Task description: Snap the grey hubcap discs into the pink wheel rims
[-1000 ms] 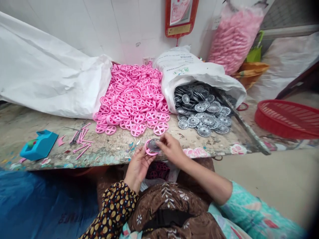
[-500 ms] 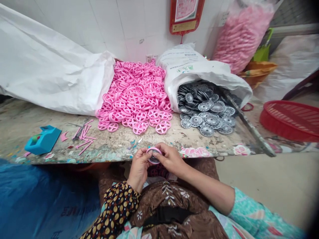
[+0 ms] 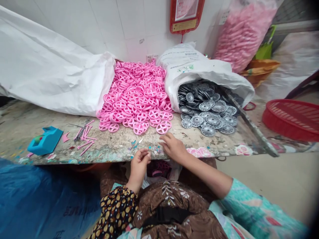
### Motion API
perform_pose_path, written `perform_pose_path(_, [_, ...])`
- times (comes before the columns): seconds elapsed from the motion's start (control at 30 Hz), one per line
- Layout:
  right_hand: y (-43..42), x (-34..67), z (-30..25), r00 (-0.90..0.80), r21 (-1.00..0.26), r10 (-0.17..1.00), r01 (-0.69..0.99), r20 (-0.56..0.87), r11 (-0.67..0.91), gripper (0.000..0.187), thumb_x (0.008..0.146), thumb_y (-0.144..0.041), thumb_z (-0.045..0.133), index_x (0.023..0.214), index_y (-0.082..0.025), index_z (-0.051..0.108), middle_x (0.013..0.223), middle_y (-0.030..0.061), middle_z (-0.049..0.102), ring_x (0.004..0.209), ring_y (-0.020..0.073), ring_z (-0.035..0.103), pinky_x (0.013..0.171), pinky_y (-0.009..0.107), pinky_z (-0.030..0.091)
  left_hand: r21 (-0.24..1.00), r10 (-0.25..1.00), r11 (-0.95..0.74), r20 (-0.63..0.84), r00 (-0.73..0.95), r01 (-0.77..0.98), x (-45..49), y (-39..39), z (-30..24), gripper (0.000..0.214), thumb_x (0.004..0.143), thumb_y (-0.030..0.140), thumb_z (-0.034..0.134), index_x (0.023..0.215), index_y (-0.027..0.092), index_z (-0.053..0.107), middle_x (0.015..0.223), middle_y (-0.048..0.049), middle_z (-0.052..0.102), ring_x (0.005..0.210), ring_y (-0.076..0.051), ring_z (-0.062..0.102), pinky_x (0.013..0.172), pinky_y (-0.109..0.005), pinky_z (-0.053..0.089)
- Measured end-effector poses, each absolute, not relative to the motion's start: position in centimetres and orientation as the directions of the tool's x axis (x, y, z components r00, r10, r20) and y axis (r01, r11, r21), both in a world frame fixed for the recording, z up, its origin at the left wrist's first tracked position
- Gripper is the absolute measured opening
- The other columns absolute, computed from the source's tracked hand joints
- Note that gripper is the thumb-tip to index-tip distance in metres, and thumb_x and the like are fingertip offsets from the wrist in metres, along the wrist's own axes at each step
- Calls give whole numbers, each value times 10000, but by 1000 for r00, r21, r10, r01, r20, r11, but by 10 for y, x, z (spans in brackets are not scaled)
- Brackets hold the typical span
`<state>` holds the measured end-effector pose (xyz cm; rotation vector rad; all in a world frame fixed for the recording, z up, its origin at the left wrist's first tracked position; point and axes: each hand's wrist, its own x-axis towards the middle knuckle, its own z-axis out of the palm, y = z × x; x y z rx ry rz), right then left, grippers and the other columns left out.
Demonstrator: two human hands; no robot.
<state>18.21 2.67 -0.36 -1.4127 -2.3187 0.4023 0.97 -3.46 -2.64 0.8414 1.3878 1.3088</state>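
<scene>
The nearest of the loose pink plastic wheels (image 3: 161, 128) lies at the front edge of its heap, just beyond the fingers (image 3: 167, 142) of the right hand (image 3: 173, 148). Those fingers are slightly apart and curled down onto the counter (image 3: 114, 147), close to the wheel but not touching it. The left hand (image 3: 138, 167) is raised at the counter's front edge, with its fingertips (image 3: 145, 153) pinched together and nothing visible between them. Small coloured scraps (image 3: 155, 149) are scattered on the counter between the hands.

Behind that wheel, the heap of pink wheels (image 3: 136, 103), each with crossed spokes, spreads from the tiled wall (image 3: 124, 30) to the middle of the counter. It lies against a white sack (image 3: 54, 66) on the left. To the right, grey ribbed discs (image 3: 206, 113) spill from the mouth of another white sack (image 3: 189, 71).

Further left on the counter lie a blue plastic holder (image 3: 45, 141) and a small cluster of pink rods (image 3: 83, 139). A red basket (image 3: 290, 119) stands off to the right, below a clear bag of pink wheels (image 3: 244, 35). Darker wheels (image 3: 158, 169) sit below the counter, just in front of the person's brown patterned lap (image 3: 171, 205).
</scene>
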Motion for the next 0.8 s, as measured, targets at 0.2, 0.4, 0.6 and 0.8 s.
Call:
perform_pose_path(0.2, [78,174,-2,-378,-251,922,887,91,388,234,928,-279,400,1023,-217,605,1072,82,509,806,167,545,649,261,377,974,941,206,-224,-253,-95,8,-35,-34,313,699,347,662,935,161,578,844,-55,666,626,-131,609,603,-268,486])
perform_pose_path(0.4, [32,162,-4,-555,-586,804,587,212,559,184,923,-291,439,892,-179,582,919,42,551,811,139,534,712,234,402,852,953,-163,268,-145,498,-5,-36,-20,377,752,276,619,1127,242,614,1208,-86,604,1072,-232,561,908,-385,444])
perform_pose_path(0.6, [56,203,1,-344,-509,912,757,223,410,256,922,-308,414,1036,-158,587,1023,99,586,921,194,534,801,296,400,953,986,63,-13,-165,298,0,-27,-20,143,763,306,615,824,189,670,757,-26,672,710,-165,603,680,-298,486])
perform_pose_path(0.8, [102,253,-4,-116,63,977,992,178,106,315,901,-202,375,1097,-80,590,1005,194,606,941,287,529,788,378,360,792,887,387,-460,-44,-471,1,-25,-16,223,689,271,717,842,163,596,736,-16,677,655,-141,649,619,-270,538])
